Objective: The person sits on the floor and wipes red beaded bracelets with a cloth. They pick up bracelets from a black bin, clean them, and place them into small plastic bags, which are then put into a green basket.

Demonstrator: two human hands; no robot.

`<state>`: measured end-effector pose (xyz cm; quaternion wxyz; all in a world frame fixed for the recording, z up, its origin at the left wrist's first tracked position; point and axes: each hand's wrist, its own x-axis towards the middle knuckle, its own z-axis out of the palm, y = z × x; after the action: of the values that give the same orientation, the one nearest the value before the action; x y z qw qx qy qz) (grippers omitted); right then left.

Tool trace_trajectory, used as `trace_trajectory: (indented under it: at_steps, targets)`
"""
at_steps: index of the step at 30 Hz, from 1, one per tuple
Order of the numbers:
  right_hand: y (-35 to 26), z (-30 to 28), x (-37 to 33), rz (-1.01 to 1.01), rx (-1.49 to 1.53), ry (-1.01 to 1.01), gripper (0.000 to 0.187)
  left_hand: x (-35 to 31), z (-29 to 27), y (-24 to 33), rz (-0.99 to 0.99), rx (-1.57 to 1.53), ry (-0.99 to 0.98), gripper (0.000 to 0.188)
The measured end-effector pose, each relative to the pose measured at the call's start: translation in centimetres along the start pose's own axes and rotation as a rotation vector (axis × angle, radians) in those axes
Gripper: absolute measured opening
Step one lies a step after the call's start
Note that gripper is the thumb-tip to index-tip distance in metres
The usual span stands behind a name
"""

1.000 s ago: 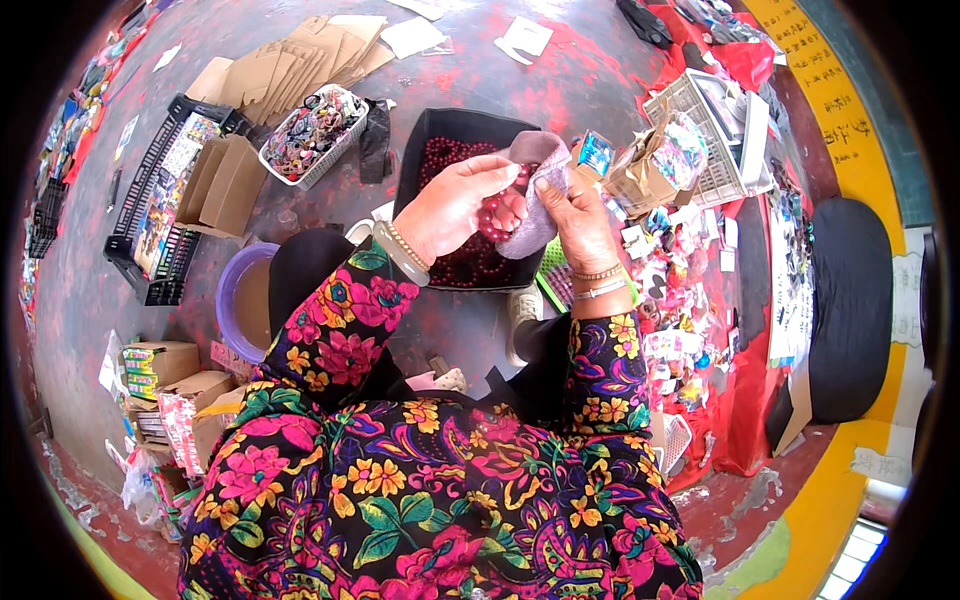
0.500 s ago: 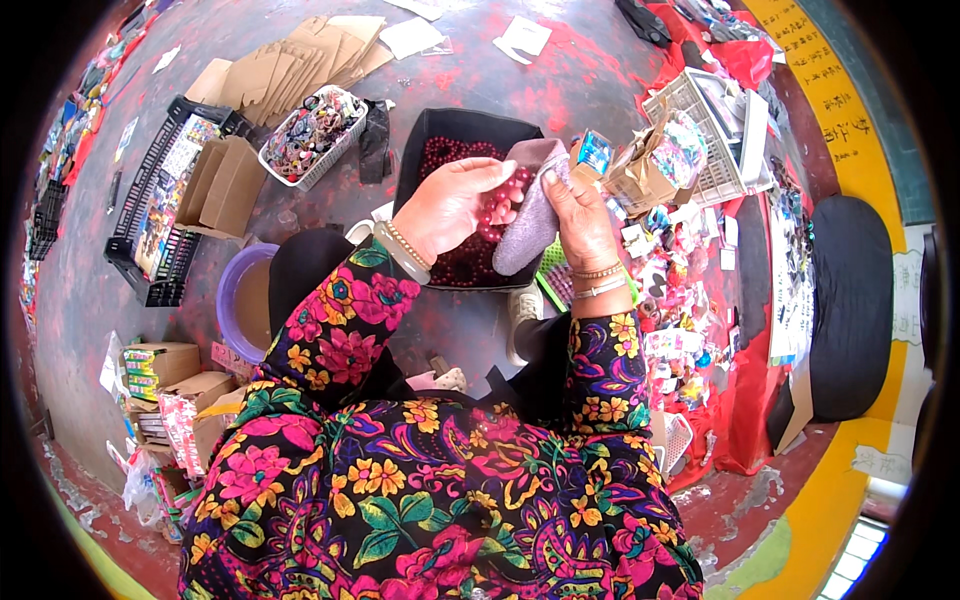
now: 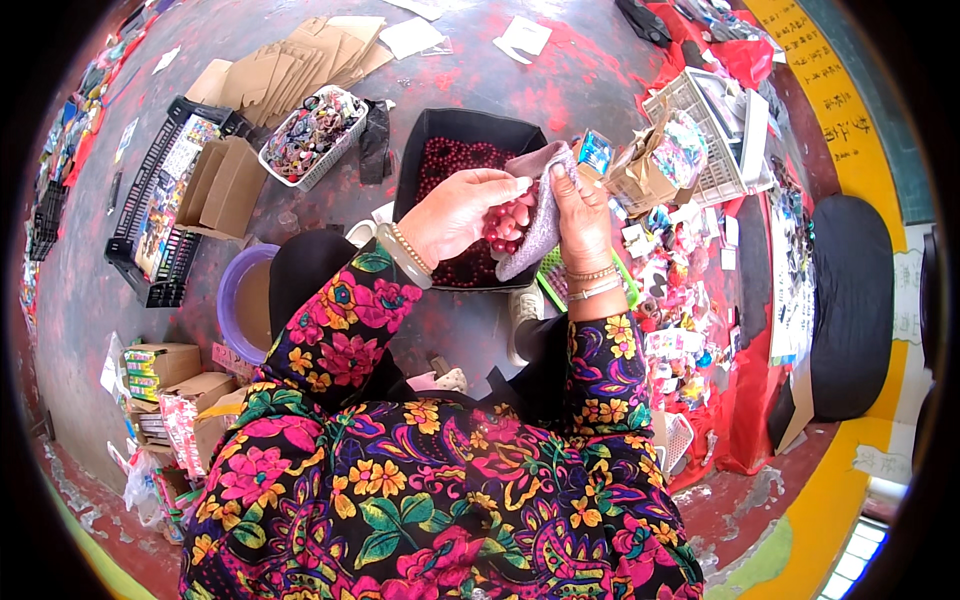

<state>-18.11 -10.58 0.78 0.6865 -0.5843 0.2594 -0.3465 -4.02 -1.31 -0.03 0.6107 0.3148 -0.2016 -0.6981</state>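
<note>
Dark red beads [image 3: 503, 234] are gathered in the curled fingers of my left hand [image 3: 452, 214], whose thumb points toward the cloth. My right hand [image 3: 584, 225] pinches a mauve-grey cloth [image 3: 541, 222] between thumb and fingers. The cloth hangs folded beside the beads, against the left fingertips. Both hands are over a black fabric bin [image 3: 484, 124] standing on the floor. More red bead strings [image 3: 443, 158] fill the bin; my hands and the cloth hide part of them.
A green basket [image 3: 553, 275] stands right of the bin. White basket [image 3: 318, 140] with colourful bands, black crate [image 3: 150, 235] and purple basin [image 3: 240, 300] lie leftward. A cream crate [image 3: 700, 130] and small packets [image 3: 680, 340] on red cloth spread at right.
The cloth has shifted and folded closer round the beads. My left fingers have curled further and turned toward it. The bin with its beads stays in place.
</note>
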Motion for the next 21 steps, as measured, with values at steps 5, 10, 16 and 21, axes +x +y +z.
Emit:
trace_trajectory:
  at_steps: [5, 10, 16, 21]
  targets:
    - [0.1, 0.1, 0.0, 0.085, 0.253, -0.097, 0.022, 0.1, -0.7, 0.2, 0.109, -0.145, -0.008, 0.018]
    - [0.2, -0.2, 0.1, -0.070, 0.064, -0.032, 0.012, -0.3, -0.3, 0.2, 0.104, -0.126, -0.029, 0.019]
    - [-0.4, 0.1, -0.1, -0.064, -0.098, -0.042, 0.013, 0.3, -0.5, -0.4, 0.052, 0.127, 0.037, 0.013]
    - [0.3, -0.5, 0.4, 0.074, 0.103, -0.031, 0.019, 0.5, -0.8, -0.2, 0.108, -0.074, 0.023, 0.014]
